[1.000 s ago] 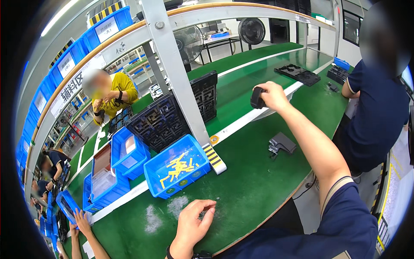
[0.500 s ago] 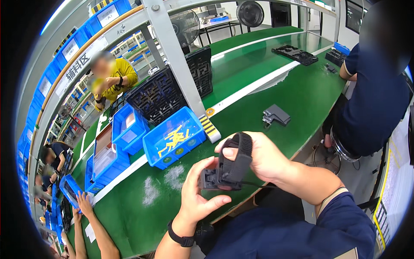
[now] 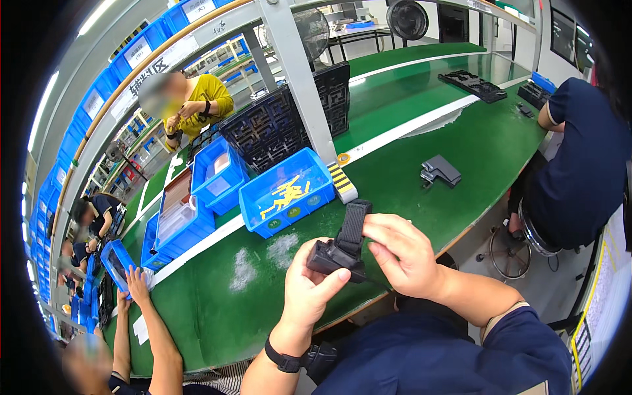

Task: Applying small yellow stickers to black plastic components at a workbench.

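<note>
Over the near edge of the green table, my left hand (image 3: 306, 289) holds a black boxy device (image 3: 329, 258), its thumb along the near side and its fingers partly hidden behind. A wide black webbing strap (image 3: 353, 227) rises in a loop from the device. Close against the strap's right side is my right hand (image 3: 408, 260), fingers stretched and thumb apart; whether the fingertips touch the strap is hard to tell. Around my left wrist sits a black band (image 3: 283, 359). Farther right on the table lies a dark grey L-shaped part (image 3: 442, 171).
A blue bin (image 3: 263, 227) of yellow strips stands beyond my hands, beside a metal post (image 3: 306, 85) and black moulded trays (image 3: 263, 128). More blue bins (image 3: 178, 230) stand left. Another person's hands (image 3: 135, 286) hold a blue bin. A seated co-worker (image 3: 586, 164) is at right.
My right hand has come away from its grip around the strap and shifted right. The strap now stands more upright, and the device has tilted in my left hand. The view has shifted slightly.
</note>
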### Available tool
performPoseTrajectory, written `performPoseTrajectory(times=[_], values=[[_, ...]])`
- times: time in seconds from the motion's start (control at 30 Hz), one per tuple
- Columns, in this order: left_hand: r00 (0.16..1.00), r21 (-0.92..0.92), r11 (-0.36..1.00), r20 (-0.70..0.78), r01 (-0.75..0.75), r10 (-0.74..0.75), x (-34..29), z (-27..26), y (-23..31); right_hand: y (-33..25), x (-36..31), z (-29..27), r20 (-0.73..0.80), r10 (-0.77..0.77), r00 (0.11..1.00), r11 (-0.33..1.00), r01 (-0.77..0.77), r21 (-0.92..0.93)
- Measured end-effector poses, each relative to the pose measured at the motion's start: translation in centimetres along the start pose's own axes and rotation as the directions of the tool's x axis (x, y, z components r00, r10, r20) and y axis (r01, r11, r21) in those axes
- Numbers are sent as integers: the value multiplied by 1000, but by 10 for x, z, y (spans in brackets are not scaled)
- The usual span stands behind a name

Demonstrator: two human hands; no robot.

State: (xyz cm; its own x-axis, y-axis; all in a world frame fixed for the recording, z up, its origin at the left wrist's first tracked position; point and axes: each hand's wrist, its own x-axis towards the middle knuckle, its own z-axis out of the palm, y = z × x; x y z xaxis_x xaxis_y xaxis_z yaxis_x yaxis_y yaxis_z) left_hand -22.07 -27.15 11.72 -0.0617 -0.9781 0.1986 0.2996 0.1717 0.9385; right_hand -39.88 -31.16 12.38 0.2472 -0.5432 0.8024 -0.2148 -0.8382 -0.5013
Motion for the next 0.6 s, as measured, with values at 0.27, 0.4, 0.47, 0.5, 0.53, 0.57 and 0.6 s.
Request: performPoseTrajectory(times=[0.27, 0.4, 0.47, 0.5, 0.53, 0.57, 0.6], values=[[999, 194, 980, 19, 36, -40, -2, 9, 1, 21, 13, 1, 306, -203, 930, 973, 157, 168], [994, 223, 973, 74, 60, -79, -5, 16, 2, 20, 14, 5, 292, -73, 954, 933, -38, 358], [995, 199, 977, 36, 81, -90, -6, 20, 1, 22, 15, 8, 317, 36, 948, 854, -193, 482], [995, 201, 976, 36, 83, -92, -7, 20, -1, 24, 18, 8, 350, 15, 937, 878, -180, 444], [997, 189, 979, 11, 76, -80, -7, 19, -5, 27, 21, 10, 384, -3, 923, 899, -166, 405], [998, 177, 982, -13, 68, -67, -7, 19, -7, 31, 22, 11, 377, -63, 924, 936, -76, 343], [998, 176, 982, -13, 70, -69, -7, 20, -8, 32, 21, 12, 377, -61, 924, 936, -78, 343]])
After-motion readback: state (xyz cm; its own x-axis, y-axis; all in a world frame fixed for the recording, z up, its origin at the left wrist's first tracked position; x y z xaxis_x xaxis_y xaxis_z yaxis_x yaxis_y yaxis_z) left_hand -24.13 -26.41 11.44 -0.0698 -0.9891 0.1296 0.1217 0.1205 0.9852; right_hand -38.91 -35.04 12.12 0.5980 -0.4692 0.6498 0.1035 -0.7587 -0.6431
